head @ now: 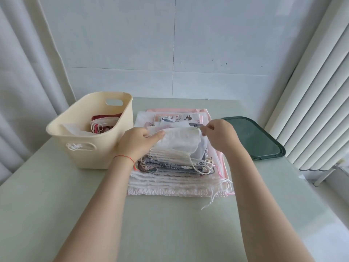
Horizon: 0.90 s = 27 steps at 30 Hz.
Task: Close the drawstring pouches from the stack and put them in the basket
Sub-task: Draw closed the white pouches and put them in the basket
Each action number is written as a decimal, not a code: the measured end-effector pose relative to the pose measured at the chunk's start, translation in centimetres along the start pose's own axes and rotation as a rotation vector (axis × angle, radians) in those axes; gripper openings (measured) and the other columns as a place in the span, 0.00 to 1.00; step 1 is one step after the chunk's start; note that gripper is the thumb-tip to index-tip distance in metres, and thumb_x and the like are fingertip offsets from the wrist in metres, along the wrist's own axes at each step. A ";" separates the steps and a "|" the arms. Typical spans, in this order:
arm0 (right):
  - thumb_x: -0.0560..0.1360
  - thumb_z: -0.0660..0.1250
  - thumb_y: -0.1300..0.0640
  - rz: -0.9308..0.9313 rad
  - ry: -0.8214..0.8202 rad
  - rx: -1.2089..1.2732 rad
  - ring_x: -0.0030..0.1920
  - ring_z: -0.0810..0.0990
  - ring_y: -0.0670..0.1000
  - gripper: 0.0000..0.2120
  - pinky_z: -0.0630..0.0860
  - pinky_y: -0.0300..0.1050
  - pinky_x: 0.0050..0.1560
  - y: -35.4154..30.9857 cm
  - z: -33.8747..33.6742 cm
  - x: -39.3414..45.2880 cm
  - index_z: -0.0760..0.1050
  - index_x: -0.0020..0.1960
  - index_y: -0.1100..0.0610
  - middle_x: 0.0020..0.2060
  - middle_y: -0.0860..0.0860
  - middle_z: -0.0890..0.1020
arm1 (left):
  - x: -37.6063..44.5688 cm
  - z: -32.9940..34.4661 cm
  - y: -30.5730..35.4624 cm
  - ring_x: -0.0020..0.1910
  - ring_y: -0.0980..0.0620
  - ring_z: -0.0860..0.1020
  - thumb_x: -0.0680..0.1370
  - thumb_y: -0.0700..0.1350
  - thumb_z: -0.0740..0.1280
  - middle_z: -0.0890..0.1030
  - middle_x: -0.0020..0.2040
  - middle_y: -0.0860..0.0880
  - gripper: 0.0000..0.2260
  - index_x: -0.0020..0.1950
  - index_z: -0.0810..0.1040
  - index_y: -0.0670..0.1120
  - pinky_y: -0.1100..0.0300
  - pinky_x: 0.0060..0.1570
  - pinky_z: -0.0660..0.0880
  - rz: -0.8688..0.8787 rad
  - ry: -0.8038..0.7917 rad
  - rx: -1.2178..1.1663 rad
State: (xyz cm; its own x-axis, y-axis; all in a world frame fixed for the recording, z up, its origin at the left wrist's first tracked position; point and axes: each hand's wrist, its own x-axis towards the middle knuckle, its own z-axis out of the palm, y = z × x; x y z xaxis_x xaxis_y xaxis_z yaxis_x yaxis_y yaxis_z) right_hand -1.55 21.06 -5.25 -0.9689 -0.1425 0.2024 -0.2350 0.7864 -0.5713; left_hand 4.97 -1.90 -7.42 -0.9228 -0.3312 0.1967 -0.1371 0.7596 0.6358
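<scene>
On the pale green desk (56, 205) a stack of drawstring pouches (170, 178) lies at the middle, nearer the far edge than the near one, with loose white cords (213, 195) trailing off its near right corner. Both hands are on the top pouch (181, 140), a thin white one lying on the pile. The left hand (135, 143) rests on its left end with the thumb laid over the fabric and the fingers curled beneath, gripping that end. The right hand (220, 136) pinches the far right corner of the same pouch between thumb and fingertips, the other fingers curled in.

Just left of the stack, almost touching it, stands the cream plastic basket (62, 127), toward the desk's left edge. Inside it lie a few pouches already dropped in (red and white cloth with white cords showing), and one knotted cord (74, 146) pokes out through the handle slot in its near wall. The left wrist, with a thin red string bracelet (124, 157), passes close by the basket's near right corner.

To the right of the stack, apart from it, a dark green lid (264, 142) lies flat near the desk's right edge. Beyond that edge hang white vertical blinds (311, 110); a grey curtain (22, 72) hangs behind the basket, and a white panelled wall (170, 44) backs the desk.
</scene>
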 end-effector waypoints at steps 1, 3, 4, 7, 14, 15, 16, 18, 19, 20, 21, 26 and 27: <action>0.81 0.62 0.52 0.031 0.027 -0.001 0.27 0.64 0.49 0.18 0.60 0.43 0.28 0.1 0.0 0.1 0.77 0.38 0.63 0.25 0.47 0.68 | -0.1 -0.1 0.3 0.28 0.51 0.64 0.75 0.63 0.67 0.60 0.24 0.52 0.27 0.30 0.58 0.48 0.55 0.31 0.58 -0.022 -0.037 -0.077; 0.81 0.61 0.51 0.088 0.067 0.042 0.28 0.61 0.51 0.22 0.58 0.44 0.30 0.3 0.0 0.3 0.66 0.31 0.60 0.26 0.51 0.65 | 0.2 -0.2 0.7 0.28 0.53 0.65 0.74 0.57 0.68 0.62 0.22 0.53 0.23 0.30 0.62 0.46 0.57 0.29 0.60 -0.113 -0.133 -0.335; 0.80 0.60 0.51 0.119 0.072 0.088 0.29 0.62 0.53 0.22 0.58 0.44 0.32 0.4 0.1 0.4 0.61 0.31 0.58 0.27 0.53 0.64 | 0.5 -0.2 0.7 0.27 0.51 0.64 0.72 0.54 0.68 0.63 0.21 0.54 0.18 0.30 0.64 0.46 0.58 0.27 0.59 -0.152 -0.165 -0.459; 0.79 0.60 0.50 0.246 0.112 0.314 0.30 0.67 0.53 0.17 0.65 0.45 0.37 0.8 -0.1 0.5 0.65 0.35 0.58 0.31 0.57 0.68 | 0.9 0.2 0.1 0.21 0.52 0.60 0.68 0.45 0.65 0.64 0.20 0.54 0.07 0.31 0.72 0.45 0.66 0.22 0.55 -0.233 -0.142 -0.603; 0.78 0.64 0.54 0.535 0.245 1.020 0.25 0.68 0.50 0.16 0.73 0.41 0.29 1.0 -1.4 0.5 0.68 0.34 0.57 0.27 0.52 0.69 | 1.4 1.2 -0.6 0.19 0.51 0.60 0.76 0.42 0.67 0.65 0.19 0.51 0.16 0.30 0.68 0.43 0.68 0.22 0.55 -0.297 0.026 -0.785; 0.78 0.66 0.54 0.547 0.249 1.035 0.26 0.70 0.50 0.15 0.75 0.42 0.31 1.0 -1.4 0.6 0.69 0.35 0.57 0.27 0.51 0.70 | 1.5 1.2 -0.4 0.20 0.50 0.62 0.76 0.44 0.68 0.67 0.19 0.50 0.18 0.28 0.67 0.44 0.67 0.23 0.55 -0.322 0.034 -0.828; 0.77 0.67 0.55 0.551 0.253 1.050 0.28 0.71 0.50 0.14 0.77 0.44 0.34 1.0 -1.3 0.6 0.70 0.35 0.58 0.28 0.51 0.71 | 1.5 1.1 -0.3 0.22 0.50 0.65 0.76 0.45 0.68 0.69 0.21 0.49 0.19 0.27 0.66 0.45 0.64 0.25 0.56 -0.356 0.038 -0.894; 0.75 0.66 0.61 0.535 0.259 1.148 0.32 0.74 0.52 0.10 0.79 0.45 0.40 0.7 -1.3 0.5 0.72 0.36 0.60 0.29 0.53 0.73 | 1.7 0.9 0.0 0.29 0.50 0.73 0.76 0.45 0.68 0.76 0.27 0.49 0.21 0.26 0.64 0.47 0.62 0.28 0.60 -0.394 0.046 -1.057; 0.74 0.65 0.64 0.518 0.245 1.226 0.35 0.75 0.54 0.08 0.80 0.46 0.44 0.6 -1.3 0.5 0.73 0.36 0.62 0.29 0.54 0.75 | 1.6 0.7 0.2 0.35 0.51 0.77 0.76 0.43 0.68 0.79 0.32 0.49 0.20 0.27 0.65 0.47 0.62 0.28 0.64 -0.381 0.046 -1.129; 0.74 0.63 0.67 0.489 0.205 1.315 0.36 0.77 0.55 0.07 0.81 0.48 0.48 0.4 -1.3 0.4 0.73 0.37 0.64 0.28 0.55 0.76 | 1.5 0.5 0.5 0.40 0.52 0.80 0.77 0.42 0.67 0.81 0.36 0.49 0.17 0.29 0.67 0.47 0.64 0.30 0.68 -0.354 0.033 -1.202; 0.75 0.62 0.68 0.448 0.131 1.412 0.37 0.79 0.56 0.08 0.80 0.50 0.52 0.2 -1.4 0.3 0.74 0.37 0.65 0.28 0.55 0.77 | 1.3 0.2 0.9 0.42 0.53 0.82 0.78 0.41 0.65 0.83 0.38 0.49 0.13 0.33 0.70 0.47 0.66 0.29 0.70 -0.328 -0.004 -1.285; 0.78 0.62 0.62 0.398 -0.288 1.458 0.23 0.66 0.49 0.19 0.74 0.41 0.29 -1.4 -0.4 -0.4 0.63 0.30 0.55 0.22 0.50 0.63 | 0.4 -0.2 2.0 0.33 0.54 0.82 0.82 0.46 0.62 0.81 0.37 0.50 0.11 0.40 0.75 0.46 0.69 0.20 0.62 -0.307 -0.253 -1.502; 0.78 0.63 0.60 0.395 -0.336 1.355 0.22 0.60 0.48 0.20 0.65 0.39 0.26 -1.5 -0.2 -0.6 0.60 0.30 0.53 0.23 0.49 0.59 | 0.4 0.0 1.9 0.30 0.56 0.79 0.82 0.47 0.61 0.78 0.35 0.50 0.11 0.43 0.77 0.45 0.69 0.19 0.60 -0.295 -0.276 -1.466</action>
State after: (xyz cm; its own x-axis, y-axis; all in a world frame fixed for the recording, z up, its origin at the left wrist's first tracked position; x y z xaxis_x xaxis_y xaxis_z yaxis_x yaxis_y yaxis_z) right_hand -0.63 20.07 -4.29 -0.9140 -0.3363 -0.2270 0.3396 -0.3276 -0.8817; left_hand 4.35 -0.54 -6.14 -0.9864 -0.1289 -0.1017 -0.0088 -0.5772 0.8165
